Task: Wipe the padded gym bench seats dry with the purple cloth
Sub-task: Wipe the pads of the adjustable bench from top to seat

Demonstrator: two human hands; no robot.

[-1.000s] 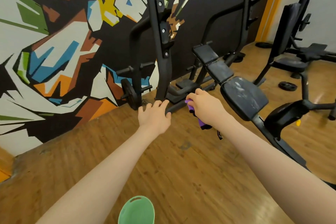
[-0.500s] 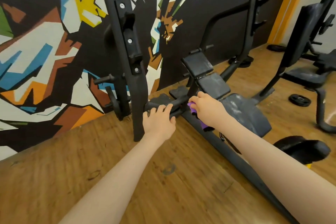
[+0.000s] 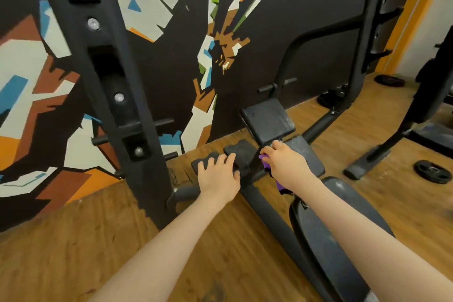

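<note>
My right hand [image 3: 285, 164] is curled around the purple cloth [image 3: 266, 161], which is bunched in my fist so that only scraps of it poke out by the knuckles and below the wrist. That fist sits over the middle seat pad [image 3: 307, 157] of the bench, at the edge nearest my left hand. My left hand [image 3: 218, 175] is spread flat with straight fingers, gripping nothing, over the bench frame [image 3: 259, 203] and the small black foot pads [image 3: 235, 152] just ahead of my fingertips.

As I judge it, the wiping has barely begun on this bench. The upper pad [image 3: 268, 119], just beyond my right hand, shows pale streaks and smudges, and so does the long pad [image 3: 340, 208] under my right forearm — nothing looks freshly wiped. All three pads seem left to do, and the other bench [image 3: 431, 115] off to my far right as well.

I cannot tell whether the cloth touches the middle pad or hangs just above it — my hand covers the contact. Whether the streaks are wetness, dust or wear is hard to make out. My forearm hides much of the long pad, and the far bench is cut off at the edge.
</note>
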